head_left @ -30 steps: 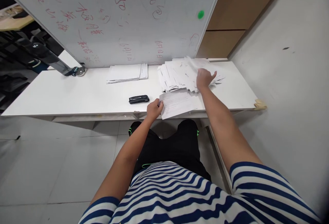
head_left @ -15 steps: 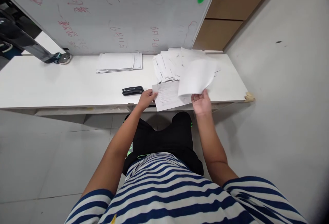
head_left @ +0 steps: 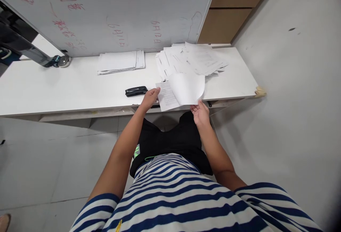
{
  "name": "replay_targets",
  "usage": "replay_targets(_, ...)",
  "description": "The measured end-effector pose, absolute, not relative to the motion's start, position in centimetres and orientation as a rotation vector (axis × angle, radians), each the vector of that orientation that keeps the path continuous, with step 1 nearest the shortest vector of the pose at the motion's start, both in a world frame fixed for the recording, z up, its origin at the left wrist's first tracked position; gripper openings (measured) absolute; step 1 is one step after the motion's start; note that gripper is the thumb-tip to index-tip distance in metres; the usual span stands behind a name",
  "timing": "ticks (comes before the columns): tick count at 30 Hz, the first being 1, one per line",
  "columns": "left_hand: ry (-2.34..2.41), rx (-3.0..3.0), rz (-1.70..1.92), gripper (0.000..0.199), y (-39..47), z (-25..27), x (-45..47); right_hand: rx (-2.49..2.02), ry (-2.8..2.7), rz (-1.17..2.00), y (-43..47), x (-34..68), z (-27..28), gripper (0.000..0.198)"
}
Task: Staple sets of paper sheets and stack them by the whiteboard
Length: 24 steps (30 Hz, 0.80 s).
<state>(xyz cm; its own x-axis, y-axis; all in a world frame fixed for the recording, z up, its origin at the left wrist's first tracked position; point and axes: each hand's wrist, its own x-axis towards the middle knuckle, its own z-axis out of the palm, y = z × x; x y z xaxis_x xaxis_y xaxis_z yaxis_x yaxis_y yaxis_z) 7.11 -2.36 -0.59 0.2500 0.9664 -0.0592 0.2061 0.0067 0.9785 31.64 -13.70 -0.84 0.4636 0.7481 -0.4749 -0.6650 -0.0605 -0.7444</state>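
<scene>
My left hand (head_left: pixel 150 97) pinches the left edge of a printed sheet of paper (head_left: pixel 165 97) at the front edge of the white desk. Over the right part of that sheet curls a second sheet with a blank side up (head_left: pixel 188 88). Its lower right corner is between the thumb and fingers of my right hand (head_left: pixel 200 113). Just left of my left hand lies a black stapler (head_left: pixel 136 91). Behind the held sheets spreads a loose pile of printed papers (head_left: pixel 183 60).
A neater paper stack (head_left: pixel 119 61) lies at the desk's back, left of the pile. A whiteboard (head_left: pixel 106 8) with red writing rises behind the white desk (head_left: pixel 53 90). A dark transparent cylinder (head_left: pixel 34 53) leans at the left. A wall (head_left: pixel 293 83) stands to the right.
My right hand has moved left and slightly down, bringing the curled sheet from over the pile onto the printed sheet. My left hand keeps its pinch. The camera view has shifted slightly.
</scene>
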Motion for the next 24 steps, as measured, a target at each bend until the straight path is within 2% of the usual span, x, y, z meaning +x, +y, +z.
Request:
replay_targets(5, 1.201, 1.469, 0.888, 0.059, -2.8, 0.1, 7.2, -1.097, 0.206, 1.514, -13.0, 31.9, -0.1, 0.022)
replay_targets(10, 1.2, 1.504, 0.914, 0.059, -3.0, 0.4, 7.2, -1.085, 0.089, 1.538, -13.5, 31.2, -0.2, 0.021)
replay_targets(16, 1.184, 1.421, 0.893, 0.049, -2.9, -0.3, 7.1, -1.242, -0.167, 1.331, -13.9, 30.6, -1.1, 0.022)
replay_targets(20, 1.117, 1.369, 0.886, 0.055, -2.8, -0.6, 7.1, -1.377, -0.337, 1.287, -14.4, 31.1, -2.4, 0.03)
replay_targets(22, 1.13, 1.366, 0.906, 0.054, -2.7, -0.7, 7.0, -1.495, -0.526, 1.138, -14.6, 31.9, -3.4, 0.032)
replay_targets(24, 1.137, 1.372, 0.915, 0.052, -2.7, -0.8, 7.0, -1.601, -0.669, 0.85, -14.6, 32.9, -4.3, 0.032)
